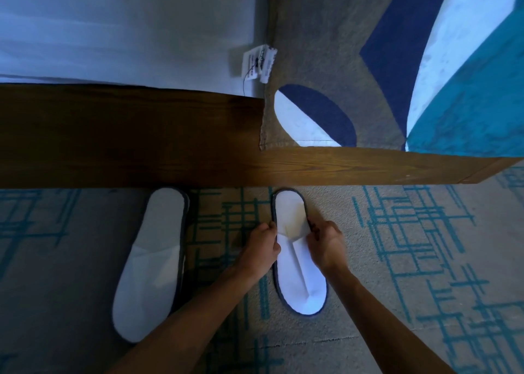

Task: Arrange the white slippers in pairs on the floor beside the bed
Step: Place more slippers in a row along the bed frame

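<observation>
I pinch the right slipper [299, 263] with my left hand [262, 246] and right hand [326, 243]; the other slipper [154, 260] lies left of them.

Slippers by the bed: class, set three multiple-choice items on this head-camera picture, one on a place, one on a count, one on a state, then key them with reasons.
1. Where does the left slipper lie?
A. On the bed
B. On the carpet by the wooden bed frame
C. On the patterned bed runner

2. How many white slippers show?
A. One
B. Two
C. Four

3. What are the hands doing?
A. Both grip the right slipper
B. Both hang free
C. Each holds its own slipper

Key: 1 B, it rests on carpet below the frame. 2 B, only two show. 3 A, left hand and right hand pinch its sides.
</observation>
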Motion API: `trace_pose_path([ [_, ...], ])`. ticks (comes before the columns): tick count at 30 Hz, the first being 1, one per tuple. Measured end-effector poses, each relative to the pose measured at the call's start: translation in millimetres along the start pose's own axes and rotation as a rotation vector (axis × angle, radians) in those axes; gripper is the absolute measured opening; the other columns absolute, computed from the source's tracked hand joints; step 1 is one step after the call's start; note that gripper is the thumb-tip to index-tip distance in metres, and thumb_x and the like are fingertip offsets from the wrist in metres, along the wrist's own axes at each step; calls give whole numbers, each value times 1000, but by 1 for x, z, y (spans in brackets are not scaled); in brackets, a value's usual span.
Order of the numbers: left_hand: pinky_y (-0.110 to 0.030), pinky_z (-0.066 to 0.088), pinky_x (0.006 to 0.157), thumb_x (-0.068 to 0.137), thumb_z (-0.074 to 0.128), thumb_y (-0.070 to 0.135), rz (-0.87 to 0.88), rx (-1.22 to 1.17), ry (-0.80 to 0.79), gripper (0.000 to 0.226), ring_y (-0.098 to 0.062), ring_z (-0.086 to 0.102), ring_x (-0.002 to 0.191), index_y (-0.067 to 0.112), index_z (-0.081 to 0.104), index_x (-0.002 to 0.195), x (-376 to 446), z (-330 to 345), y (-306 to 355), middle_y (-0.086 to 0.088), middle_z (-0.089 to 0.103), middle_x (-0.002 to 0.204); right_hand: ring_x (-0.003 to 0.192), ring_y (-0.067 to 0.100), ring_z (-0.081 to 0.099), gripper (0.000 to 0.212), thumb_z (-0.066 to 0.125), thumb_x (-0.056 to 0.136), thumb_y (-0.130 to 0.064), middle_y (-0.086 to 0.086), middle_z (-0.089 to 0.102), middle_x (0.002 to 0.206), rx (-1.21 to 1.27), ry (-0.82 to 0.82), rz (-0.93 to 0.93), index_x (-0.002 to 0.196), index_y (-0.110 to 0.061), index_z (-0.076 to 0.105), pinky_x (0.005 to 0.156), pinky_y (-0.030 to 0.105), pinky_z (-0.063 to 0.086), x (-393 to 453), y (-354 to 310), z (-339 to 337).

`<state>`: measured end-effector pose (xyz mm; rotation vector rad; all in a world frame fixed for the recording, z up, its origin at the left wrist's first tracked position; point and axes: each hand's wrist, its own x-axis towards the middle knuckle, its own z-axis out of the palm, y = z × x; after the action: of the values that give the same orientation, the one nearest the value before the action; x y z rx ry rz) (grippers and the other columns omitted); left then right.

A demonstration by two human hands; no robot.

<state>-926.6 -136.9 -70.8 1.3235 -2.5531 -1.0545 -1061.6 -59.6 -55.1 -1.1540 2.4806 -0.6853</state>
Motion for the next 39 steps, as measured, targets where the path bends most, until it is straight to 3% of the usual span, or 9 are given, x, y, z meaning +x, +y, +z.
trace_pose_path([
  [10,-32,49,91,98,42,11,-13,-12,-95,41,-25,56,108,4,42,139,2,-14,2,-16,53,126,85,32,61,35,44,85,-6,18,65,103,-19,-144,123,114,-13,62,71,26,44,15,4,-5],
  [12,-40,51,84,95,43,7,-31,-46,-102,21,-27,60,92,-1,59,106,1,-24,1,-19,60,105,82,30,64,31,46,86,-11,14,70,98,-35,-214,128,107,-19,67,73,30,48,23,5,-14],
  [14,-40,52,66,92,43,6,-67,-39,-71,17,-25,57,69,10,50,77,-3,-39,-2,-18,58,81,86,26,64,26,52,85,-18,9,69,93,11,-305,207,102,-23,71,81,33,50,32,4,-28],
  [16,-30,37,53,90,43,4,-71,-39,-41,25,-19,45,55,12,46,67,-10,-61,-10,-12,48,65,92,28,65,22,56,83,-21,14,70,96,57,-303,298,96,-17,73,81,37,51,39,0,-44],
  [19,-27,32,54,89,45,5,-88,-27,-9,34,-20,47,58,13,40,56,-27,-103,-31,-5,42,59,88,30,63,26,54,79,-21,18,68,95,39,-243,331,93,-5,68,79,36,50,43,-23,-61],
  [24,-38,51,79,91,48,5,-173,0,179,21,-29,62,88,-6,67,93,-78,-162,-83,-20,66,95,80,28,60,18,52,76,-16,16,65,81,54,-325,202,76,-3,65,56,25,42,8,-83,-43],
  [29,-34,44,72,89,49,5,-314,86,351,16,-33,59,83,-2,63,89,-116,-170,-137,-24,61,102,86,33,67,19,56,80,-20,21,72,89,70,-453,-37,81,-7,69,76,35,53,-44,-146,13],
  [34,-34,43,80,94,48,8,-385,62,325,20,-38,57,101,1,61,107,-135,-154,-161,-25,57,117,90,32,66,18,53,84,-15,16,70,97,102,-466,-153,94,-5,63,65,25,44,-86,-192,72],
  [39,-27,35,77,100,38,14,-400,-127,315,28,-35,54,105,0,55,116,-141,-144,-164,-22,56,119,96,29,62,22,52,85,-10,19,65,107,175,-432,-137,103,0,59,74,25,44,-101,-204,94],
])
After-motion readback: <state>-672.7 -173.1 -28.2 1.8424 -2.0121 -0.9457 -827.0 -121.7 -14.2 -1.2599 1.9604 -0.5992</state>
